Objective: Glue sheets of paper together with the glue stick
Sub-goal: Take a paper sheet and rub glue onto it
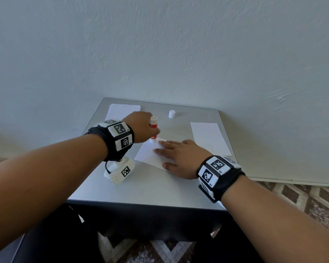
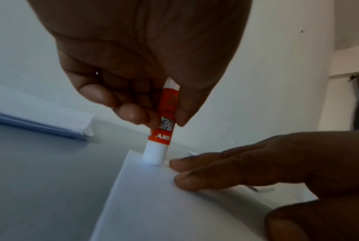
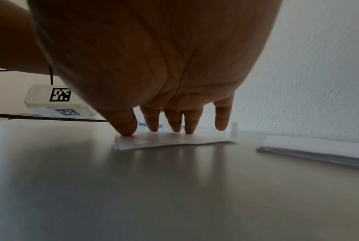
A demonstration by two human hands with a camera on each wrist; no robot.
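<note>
A white sheet of paper (image 1: pixel 149 154) lies in the middle of the grey table (image 1: pixel 141 188). My left hand (image 1: pixel 143 130) grips a red and white glue stick (image 1: pixel 153 128) upright, its open end pressed down on the sheet's far corner (image 2: pixel 153 160). My right hand (image 1: pixel 176 155) lies flat on the same sheet (image 3: pixel 170 140), fingers straight and spread, holding it down beside the stick. In the left wrist view the thumb and fingertips (image 2: pixel 131 112) pinch the glue stick (image 2: pixel 164 127) near its middle.
The glue stick's white cap (image 1: pixel 172 113) stands at the back of the table. A pile of white sheets (image 1: pixel 210 138) lies at the right, another (image 1: pixel 122 111) at the back left. A white box (image 1: pixel 120 170) with a black marker sits near the left edge.
</note>
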